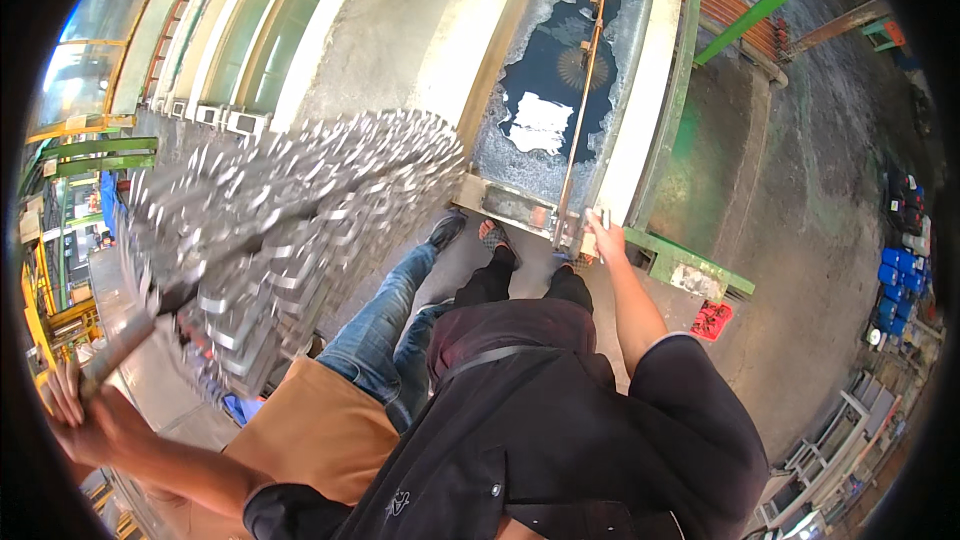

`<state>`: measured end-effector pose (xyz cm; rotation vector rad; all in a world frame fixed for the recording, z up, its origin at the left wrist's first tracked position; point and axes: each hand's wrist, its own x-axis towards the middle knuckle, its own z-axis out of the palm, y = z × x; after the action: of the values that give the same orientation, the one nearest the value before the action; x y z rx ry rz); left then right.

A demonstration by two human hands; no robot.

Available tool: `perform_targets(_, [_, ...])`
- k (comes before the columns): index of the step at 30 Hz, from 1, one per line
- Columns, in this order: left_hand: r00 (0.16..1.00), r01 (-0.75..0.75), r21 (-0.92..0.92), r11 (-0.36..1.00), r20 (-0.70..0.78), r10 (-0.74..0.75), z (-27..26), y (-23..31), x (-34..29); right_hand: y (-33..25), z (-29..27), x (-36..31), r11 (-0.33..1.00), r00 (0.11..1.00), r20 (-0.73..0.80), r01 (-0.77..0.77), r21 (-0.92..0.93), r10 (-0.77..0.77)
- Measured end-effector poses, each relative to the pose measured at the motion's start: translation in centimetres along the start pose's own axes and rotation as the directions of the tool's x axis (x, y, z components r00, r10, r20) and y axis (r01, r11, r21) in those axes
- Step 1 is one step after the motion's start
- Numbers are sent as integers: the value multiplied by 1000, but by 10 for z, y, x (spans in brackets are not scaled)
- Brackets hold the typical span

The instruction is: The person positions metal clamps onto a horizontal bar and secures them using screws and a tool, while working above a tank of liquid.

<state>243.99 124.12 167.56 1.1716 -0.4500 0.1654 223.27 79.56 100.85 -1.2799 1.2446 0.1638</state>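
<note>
My left hand (98, 425) is closed around the bare end of a long pole (120, 345) at the lower left. Along the pole hangs a dense load of small shiny metal pieces (290, 205), smeared by motion, reaching toward the tank. Other fingers show beside my left hand; whose they are is unclear. My right hand (609, 238) is at the near end of the tank's pale rim (640, 130), fingers curled; a small whitish bit shows at them, too small to name. Close by, a thin coppery rod (585, 90) runs lengthwise over the tank.
Dark liquid with whitish foam (540, 122) fills the long tank. A person in an orange-brown shirt (315, 430) and jeans stands close on my left. Green metal framing (745, 15) borders the tank's right side. A red basket (711, 320) sits on the floor; blue containers (900, 275) stand far right.
</note>
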Motion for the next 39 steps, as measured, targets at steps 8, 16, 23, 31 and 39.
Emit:
perform_targets(8, [997,76,40,996,-11,-76,36,-163,83,100,-126,-83,968,968,-171,-146,202,182])
perform_targets(16, [965,156,117,981,-232,-126,122,-350,84,218,-201,-160,914,899,-237,-303,269,368])
perform_targets(23, [896,402,174,899,-278,-347,132,-473,68,218,-199,-203,860,858,-147,-455,230,493])
perform_targets(31, [810,572,204,794,-289,-509,126,-573,45,219,-168,-257,834,803,-239,-492,249,546])
perform_targets(39, [787,595,449,667,-155,-597,101,-670,13,382,-144,-267,807,877,-351,-453,-379,328])
